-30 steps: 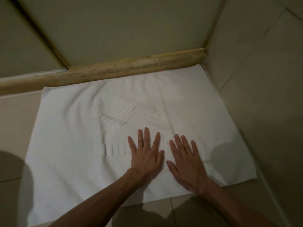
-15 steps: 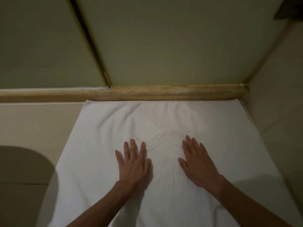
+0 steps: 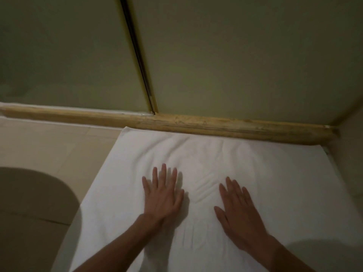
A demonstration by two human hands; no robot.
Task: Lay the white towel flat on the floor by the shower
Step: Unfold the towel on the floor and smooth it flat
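Observation:
The white towel (image 3: 275,183) lies spread on the tiled floor, its far edge against the shower threshold (image 3: 216,125). A faint embossed pattern shows in its middle. My left hand (image 3: 163,197) rests palm down on the towel left of the pattern, fingers spread. My right hand (image 3: 239,211) lies flat on the towel to the right of it, fingers apart. Neither hand grips anything. The towel's near edge is out of view.
Frosted shower glass panels (image 3: 235,55) with a dark seam (image 3: 137,55) rise behind the threshold. A tiled wall (image 3: 351,154) borders the towel on the right. Beige floor tiles (image 3: 49,150) lie to the left, partly under a round shadow.
My hands have slid apart on the towel, the left going left and the right going right. The view has tilted up, showing more of the shower glass.

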